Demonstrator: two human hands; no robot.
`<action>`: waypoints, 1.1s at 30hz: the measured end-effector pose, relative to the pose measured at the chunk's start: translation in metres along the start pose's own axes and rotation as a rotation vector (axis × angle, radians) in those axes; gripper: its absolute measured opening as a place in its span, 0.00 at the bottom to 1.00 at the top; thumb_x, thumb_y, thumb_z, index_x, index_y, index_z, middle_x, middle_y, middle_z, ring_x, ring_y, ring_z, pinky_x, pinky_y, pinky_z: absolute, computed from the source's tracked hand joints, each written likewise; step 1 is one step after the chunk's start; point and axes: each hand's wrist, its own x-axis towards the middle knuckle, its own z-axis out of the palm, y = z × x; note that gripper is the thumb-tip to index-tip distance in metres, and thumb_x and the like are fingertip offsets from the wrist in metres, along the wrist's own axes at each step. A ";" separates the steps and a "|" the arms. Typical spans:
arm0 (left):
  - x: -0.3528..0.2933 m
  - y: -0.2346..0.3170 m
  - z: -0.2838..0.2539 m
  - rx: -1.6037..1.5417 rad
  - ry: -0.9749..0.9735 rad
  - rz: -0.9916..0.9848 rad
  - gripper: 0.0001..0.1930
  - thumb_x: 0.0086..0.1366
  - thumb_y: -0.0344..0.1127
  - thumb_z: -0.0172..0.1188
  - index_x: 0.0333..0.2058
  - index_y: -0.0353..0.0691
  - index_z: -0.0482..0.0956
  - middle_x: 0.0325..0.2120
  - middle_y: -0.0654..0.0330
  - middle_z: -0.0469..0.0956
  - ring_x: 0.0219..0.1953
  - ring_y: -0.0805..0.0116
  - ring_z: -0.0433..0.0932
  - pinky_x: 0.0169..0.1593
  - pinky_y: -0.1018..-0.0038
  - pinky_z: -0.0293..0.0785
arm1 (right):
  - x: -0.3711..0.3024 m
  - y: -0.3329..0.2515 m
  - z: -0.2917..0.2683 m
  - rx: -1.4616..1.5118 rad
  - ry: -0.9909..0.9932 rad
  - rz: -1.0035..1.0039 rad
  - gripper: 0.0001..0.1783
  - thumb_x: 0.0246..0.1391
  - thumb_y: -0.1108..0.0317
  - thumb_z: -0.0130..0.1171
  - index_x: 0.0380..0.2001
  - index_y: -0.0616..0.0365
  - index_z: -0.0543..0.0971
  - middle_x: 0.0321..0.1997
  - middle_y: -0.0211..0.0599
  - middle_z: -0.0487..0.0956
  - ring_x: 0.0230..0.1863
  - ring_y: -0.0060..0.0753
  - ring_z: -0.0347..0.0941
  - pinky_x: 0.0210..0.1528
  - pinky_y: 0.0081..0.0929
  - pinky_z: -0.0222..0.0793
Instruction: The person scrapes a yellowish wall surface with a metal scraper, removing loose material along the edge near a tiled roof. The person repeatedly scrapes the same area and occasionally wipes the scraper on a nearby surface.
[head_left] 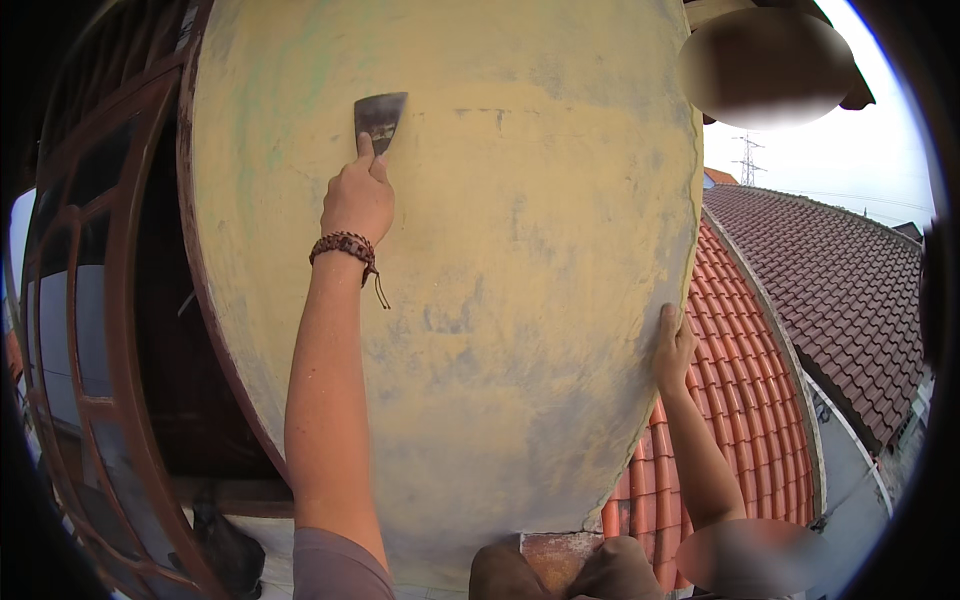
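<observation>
My left hand grips a putty knife with a wide, dark metal blade, the index finger stretched along the tool. The blade points up and lies against the yellow plastered wall, which has grey patches and faint green stains. The knife's handle is hidden inside my hand. A braided brown bracelet circles my left wrist. Lower down on the right, my right hand holds the wall's rough vertical edge, its thumb side on the front face and the other fingers partly hidden.
A brown framed window shutter stands open beside a dark opening on the left. Orange roof tiles lie beyond the wall's right edge, with a dark tiled roof farther off. My knees are close to the wall's base.
</observation>
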 end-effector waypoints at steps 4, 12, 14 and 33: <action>0.101 0.026 -0.052 0.284 -0.024 0.030 0.26 0.75 0.43 0.37 0.68 0.43 0.58 0.56 0.47 0.74 0.54 0.52 0.77 0.55 0.61 0.78 | 0.004 -0.011 0.006 0.024 -0.002 -0.042 0.26 0.67 0.52 0.46 0.42 0.70 0.78 0.32 0.45 0.80 0.35 0.35 0.74 0.40 0.32 0.68; 0.011 0.016 -0.007 -0.021 -0.040 0.048 0.26 0.75 0.42 0.37 0.69 0.46 0.57 0.57 0.49 0.73 0.58 0.51 0.73 0.63 0.59 0.70 | 0.000 0.006 0.000 0.047 0.039 -0.059 0.25 0.67 0.52 0.48 0.40 0.70 0.77 0.32 0.44 0.79 0.35 0.34 0.73 0.40 0.33 0.67; 0.056 0.022 -0.027 -0.064 -0.019 0.017 0.26 0.75 0.43 0.38 0.69 0.47 0.57 0.52 0.51 0.74 0.47 0.55 0.73 0.51 0.61 0.71 | 0.002 0.005 -0.001 0.031 0.018 -0.043 0.25 0.67 0.53 0.48 0.39 0.70 0.78 0.29 0.42 0.78 0.31 0.32 0.72 0.37 0.32 0.67; 0.042 0.034 -0.050 -0.269 -0.076 -0.173 0.25 0.75 0.44 0.40 0.68 0.50 0.59 0.52 0.52 0.78 0.44 0.56 0.82 0.37 0.65 0.83 | 0.002 0.010 0.003 0.026 0.018 -0.096 0.24 0.67 0.54 0.48 0.37 0.70 0.77 0.27 0.43 0.77 0.29 0.33 0.70 0.34 0.33 0.66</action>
